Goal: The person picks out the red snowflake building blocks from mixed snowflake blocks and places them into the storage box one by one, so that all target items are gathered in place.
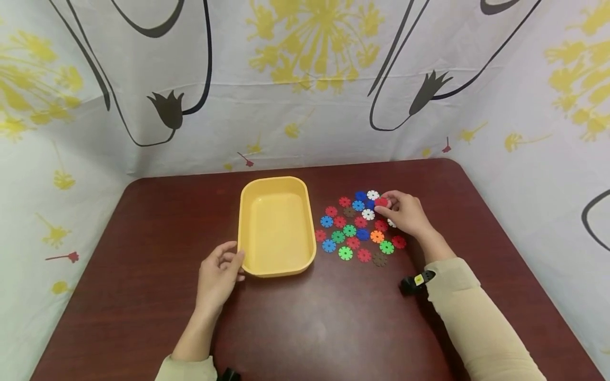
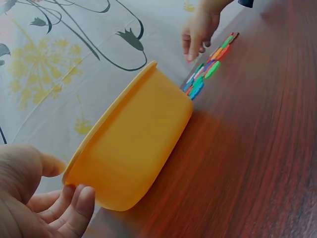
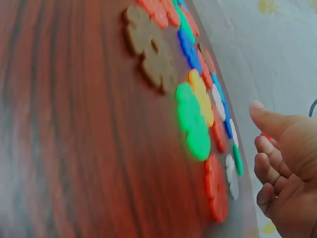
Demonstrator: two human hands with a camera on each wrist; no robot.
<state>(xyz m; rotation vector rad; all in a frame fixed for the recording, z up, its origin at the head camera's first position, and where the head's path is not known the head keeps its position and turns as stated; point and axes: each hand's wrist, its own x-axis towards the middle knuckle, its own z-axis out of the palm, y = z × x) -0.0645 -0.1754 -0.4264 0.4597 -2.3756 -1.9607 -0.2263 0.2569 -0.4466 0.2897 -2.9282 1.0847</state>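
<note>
A yellow plastic tray with rounded corners stands left of the middle of the table. At its near left corner my left hand grips the rim, thumb at the edge and fingers against the outer wall, as the left wrist view shows of the tray. My right hand is over the far right of a spread of notched plastic discs. It pinches a red disc between thumb and fingers, mostly hidden in the right wrist view. Beneath and beside it lie a white disc and a blue disc.
Several more discs lie flat right of the tray, among them a green disc, an orange disc and a brown disc. The dark red wooden table meets a patterned cloth at the back.
</note>
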